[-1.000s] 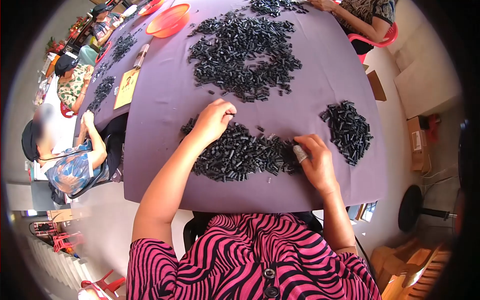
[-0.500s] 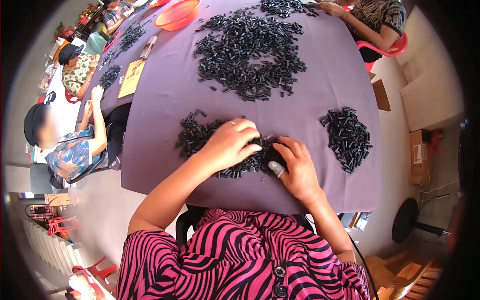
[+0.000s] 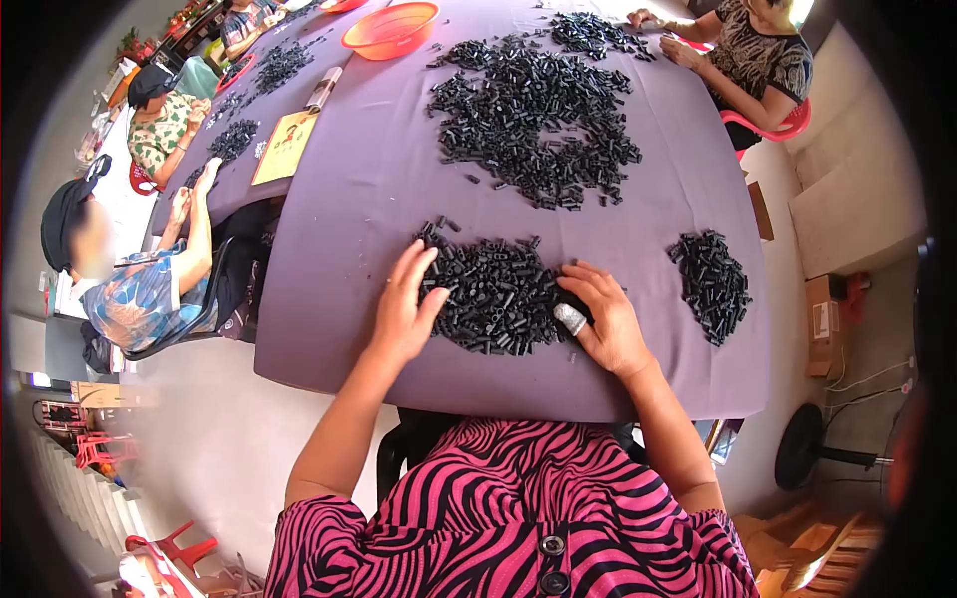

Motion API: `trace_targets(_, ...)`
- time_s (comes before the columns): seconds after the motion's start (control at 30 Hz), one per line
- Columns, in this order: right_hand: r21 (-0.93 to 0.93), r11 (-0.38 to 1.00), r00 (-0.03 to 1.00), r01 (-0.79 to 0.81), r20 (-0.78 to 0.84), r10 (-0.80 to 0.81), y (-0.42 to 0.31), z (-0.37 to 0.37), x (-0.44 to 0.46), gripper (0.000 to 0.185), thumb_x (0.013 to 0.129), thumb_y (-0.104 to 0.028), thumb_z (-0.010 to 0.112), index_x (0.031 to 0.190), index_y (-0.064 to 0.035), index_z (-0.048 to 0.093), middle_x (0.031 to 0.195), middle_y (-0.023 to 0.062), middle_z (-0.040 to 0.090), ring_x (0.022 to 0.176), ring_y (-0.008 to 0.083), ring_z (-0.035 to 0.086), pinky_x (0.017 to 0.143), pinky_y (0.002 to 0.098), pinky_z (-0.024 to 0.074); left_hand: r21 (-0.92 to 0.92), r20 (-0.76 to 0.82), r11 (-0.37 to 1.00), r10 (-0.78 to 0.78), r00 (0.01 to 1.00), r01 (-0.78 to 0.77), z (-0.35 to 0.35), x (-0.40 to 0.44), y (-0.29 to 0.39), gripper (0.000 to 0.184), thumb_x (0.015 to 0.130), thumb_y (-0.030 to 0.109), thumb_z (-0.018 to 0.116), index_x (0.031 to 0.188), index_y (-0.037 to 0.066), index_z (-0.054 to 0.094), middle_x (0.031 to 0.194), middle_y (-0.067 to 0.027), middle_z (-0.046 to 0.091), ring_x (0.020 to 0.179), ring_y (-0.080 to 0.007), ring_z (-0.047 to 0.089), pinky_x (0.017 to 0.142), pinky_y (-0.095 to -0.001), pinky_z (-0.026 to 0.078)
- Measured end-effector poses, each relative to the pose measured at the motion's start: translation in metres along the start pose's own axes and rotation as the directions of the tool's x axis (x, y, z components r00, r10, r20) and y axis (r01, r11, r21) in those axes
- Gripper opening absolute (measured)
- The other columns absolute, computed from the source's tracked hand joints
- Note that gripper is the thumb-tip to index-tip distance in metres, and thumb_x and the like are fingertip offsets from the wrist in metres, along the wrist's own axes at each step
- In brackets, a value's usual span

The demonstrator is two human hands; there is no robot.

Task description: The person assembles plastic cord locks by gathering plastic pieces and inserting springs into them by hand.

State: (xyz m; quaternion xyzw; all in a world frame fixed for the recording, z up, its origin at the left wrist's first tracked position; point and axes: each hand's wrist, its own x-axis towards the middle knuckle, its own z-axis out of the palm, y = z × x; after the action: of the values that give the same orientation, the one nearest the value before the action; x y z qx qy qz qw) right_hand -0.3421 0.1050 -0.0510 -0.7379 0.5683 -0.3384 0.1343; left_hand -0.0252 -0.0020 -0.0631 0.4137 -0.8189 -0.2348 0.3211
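A pile of small black tube-shaped pieces [image 3: 493,296] lies on the purple tablecloth [image 3: 329,289] right before me. My left hand [image 3: 404,304] rests at the pile's left edge, fingers stretched and thumb apart, holding nothing. At the right edge, my right hand [image 3: 605,314] touches the pieces with its fingers spread; a silvery wrap [image 3: 570,318] covers its thumb. Both hands flank the pile from opposite sides. Some pieces beside the right fingers are partly hidden by that hand.
Farther up the table spreads a larger black heap [image 3: 538,120], with a smaller heap [image 3: 711,287] at right. An orange basin [image 3: 391,32] and a yellow booklet [image 3: 285,149] stand toward the left. Co-workers sit along the left, and one person [image 3: 758,65] at the far right.
My left hand has moved off the top of the pile to its left edge. My right hand stays at the right side. The view has shifted slightly.
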Motion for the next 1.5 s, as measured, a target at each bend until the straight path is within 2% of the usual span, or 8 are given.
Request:
trace_targets(0.3, 0.119, 0.986, 0.992, -0.119, -0.032, 0.124, -0.009, -0.005, -0.006, 0.043, 0.088, -0.014, 0.073, 0.127, 0.0005, 0.065, 0.138, 0.0197, 0.062, 0.13, 0.0418, 0.055, 0.11, 0.0491, 0.0461, 0.048, -0.142, 0.998, 0.056, 0.988, -0.049, 0.033, -0.003, 0.027, 0.059, 0.102, 0.03, 0.064, 0.151, 0.001, 0.046, 0.16, -0.0269, 0.038, 0.145, -0.0456, 0.04, 0.12, -0.0512, 0.033)
trace_targets(0.37, 0.052, 0.993, 0.988, -0.103, -0.112, 0.108, -0.005, -0.013, -0.008, 0.044, 0.088, -0.013, 0.073, 0.128, 0.0002, 0.065, 0.14, 0.0202, 0.061, 0.131, 0.0422, 0.055, 0.11, 0.0488, 0.0464, 0.067, -0.188, 0.996, -0.051, 0.981, 0.065, 0.018, 0.017, 0.0, 0.061, 0.102, 0.033, 0.064, 0.152, 0.003, 0.045, 0.16, -0.0276, 0.038, 0.147, -0.0443, 0.038, 0.121, -0.0507, 0.032)
trace_targets(0.6, 0.02, 0.975, 0.972, -0.219, -0.078, 0.22, -0.006, -0.019, 0.007, 0.046, 0.091, -0.019, 0.074, 0.131, -0.0006, 0.063, 0.142, 0.0216, 0.058, 0.131, 0.0433, 0.055, 0.11, 0.0478, 0.0465, 0.027, 0.003, 0.999, 0.024, 1.0, -0.024, 0.041, 0.061, -0.002, 0.056, 0.106, 0.037, 0.057, 0.151, 0.005, 0.049, 0.156, -0.0219, 0.047, 0.146, -0.039, 0.043, 0.121, -0.0471, 0.033)
trace_targets(0.93, -0.309, 0.835, 0.887, -0.456, -0.239, 0.396, 0.092, -0.025, 0.106, 0.053, 0.089, -0.029, 0.076, 0.134, -0.0045, 0.063, 0.132, 0.0183, 0.063, 0.121, 0.0407, 0.06, 0.102, 0.048, 0.0506, 0.154, -0.139, 0.987, -0.031, 0.99, 0.053, 0.047, 0.16, -0.044, 0.064, 0.098, 0.043, 0.069, 0.145, 0.002, 0.054, 0.153, -0.0252, 0.049, 0.142, -0.0405, 0.047, 0.119, -0.0465, 0.037)
trace_targets(1.07, -0.227, 0.914, 0.938, -0.336, -0.171, 0.303, 0.09, 0.005, 0.139, 0.051, 0.088, -0.027, 0.076, 0.133, -0.0066, 0.064, 0.129, 0.0171, 0.064, 0.12, 0.0401, 0.06, 0.102, 0.0468, 0.0508, 0.214, 0.036, 0.965, 0.145, 0.989, -0.149, 0.067, 0.175, -0.046, 0.06, 0.096, 0.041, 0.073, 0.142, 0.006, 0.06, 0.149, -0.0233, 0.055, 0.142, -0.0388, 0.049, 0.119, -0.0466, 0.038)
trace_targets(1.17, -0.216, 0.959, 0.981, -0.181, -0.103, 0.162, 0.062, 0.026, 0.145, 0.046, 0.089, -0.023, 0.075, 0.132, -0.0096, 0.065, 0.128, 0.0157, 0.065, 0.122, 0.0378, 0.059, 0.104, 0.0455, 0.0495, 0.01, 0.12, 0.972, 0.233, 0.965, -0.236, 0.071, 0.169, -0.03, 0.057, 0.096, 0.037, 0.074, 0.143, 0.008, 0.06, 0.147, -0.0207, 0.058, 0.142, -0.0377, 0.049, 0.119, -0.0468, 0.038)
trace_targets(1.3, -0.063, 0.998, 0.999, -0.031, -0.011, 0.031, 0.038, 0.023, 0.126, 0.034, 0.091, -0.014, 0.071, 0.124, -0.0055, 0.069, 0.132, 0.0158, 0.065, 0.121, 0.0377, 0.06, 0.104, 0.0454, 0.0502, -0.089, 0.267, 0.979, 0.201, 0.943, -0.183, 0.05, 0.142, -0.015, 0.043, 0.098, 0.031, 0.072, 0.133, 0.007, 0.068, 0.146, -0.0174, 0.06, 0.141, -0.0343, 0.051, 0.118, -0.0449, 0.039)
trace_targets(1.5, 0.087, 0.994, 0.99, -0.072, -0.118, 0.082, 0.012, -0.019, 0.068, 0.028, 0.09, -0.006, 0.071, 0.118, -0.0014, 0.07, 0.128, 0.0184, 0.067, 0.119, 0.038, 0.063, 0.101, 0.044, 0.051, -0.099, 0.156, 0.99, 0.118, 0.981, -0.104, 0.004, 0.07, 0.015, 0.037, 0.093, 0.011, 0.076, 0.128, 0.003, 0.07, 0.143, -0.0167, 0.063, 0.138, -0.0339, 0.055, 0.117, -0.0441, 0.041)
